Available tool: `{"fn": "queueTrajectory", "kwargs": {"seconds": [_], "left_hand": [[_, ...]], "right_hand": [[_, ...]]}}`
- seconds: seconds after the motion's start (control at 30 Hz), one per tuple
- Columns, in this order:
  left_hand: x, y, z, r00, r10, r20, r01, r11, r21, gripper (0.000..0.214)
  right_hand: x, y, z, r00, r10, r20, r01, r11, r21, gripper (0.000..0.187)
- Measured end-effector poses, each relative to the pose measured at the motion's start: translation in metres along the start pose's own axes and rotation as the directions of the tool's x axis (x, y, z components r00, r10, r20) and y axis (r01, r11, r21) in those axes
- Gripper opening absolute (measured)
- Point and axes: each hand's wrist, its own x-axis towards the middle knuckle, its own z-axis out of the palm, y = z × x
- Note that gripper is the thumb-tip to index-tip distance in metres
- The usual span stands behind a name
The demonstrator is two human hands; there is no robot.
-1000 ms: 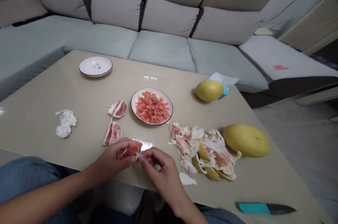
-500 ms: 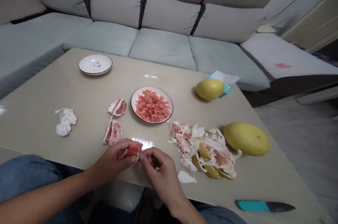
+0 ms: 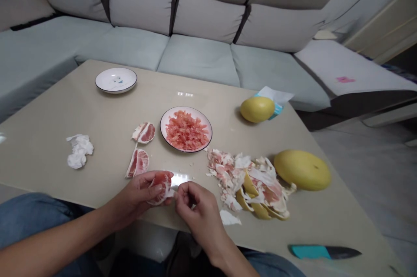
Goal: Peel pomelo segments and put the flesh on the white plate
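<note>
My left hand (image 3: 143, 194) is closed around a red pomelo segment (image 3: 162, 186), whose white membrane hangs partly loose. Just to its right, my right hand (image 3: 197, 207) pinches the pulled end of that membrane (image 3: 172, 193) between thumb and fingertips. Two more pomelo pieces, a lower one (image 3: 138, 163) and an upper one (image 3: 145, 132), lie on the table beyond my left hand. Straight ahead is a black-rimmed plate (image 3: 163, 131) heaped with peeled pomelo flesh (image 3: 186, 131). Right of my right hand spreads a pile of rind and membrane scraps (image 3: 252, 183).
Two whole yellow pomelos, a near one (image 3: 302, 169) and a far one (image 3: 257, 109), sit at the right, the latter against a tissue pack (image 3: 276, 109). A teal-handled knife (image 3: 309, 251) lies near the front edge. Crumpled tissue (image 3: 79, 151) and another plate (image 3: 116, 80) are at left.
My right hand has drawn a strip of white membrane away from the segment, opening a small gap between the hands. The segment has turned slightly in my left hand.
</note>
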Motion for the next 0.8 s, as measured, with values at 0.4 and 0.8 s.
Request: {"fn": "queueTrajectory", "kwargs": {"seconds": [0.4,0.8], "left_hand": [[0.007,0.016,-0.007,0.998,-0.015,-0.068,0.011,0.998,-0.063,0.033],[0.005,0.004,0.004,0.991,0.086,-0.098,-0.022,0.851,0.525,0.035]], "right_hand": [[0.002,0.0,-0.018,0.994,0.05,0.099,-0.046,0.998,-0.038,0.017],[0.023,0.04,-0.074,0.987,-0.056,-0.153,-0.086,0.615,-0.783,0.014]]}}
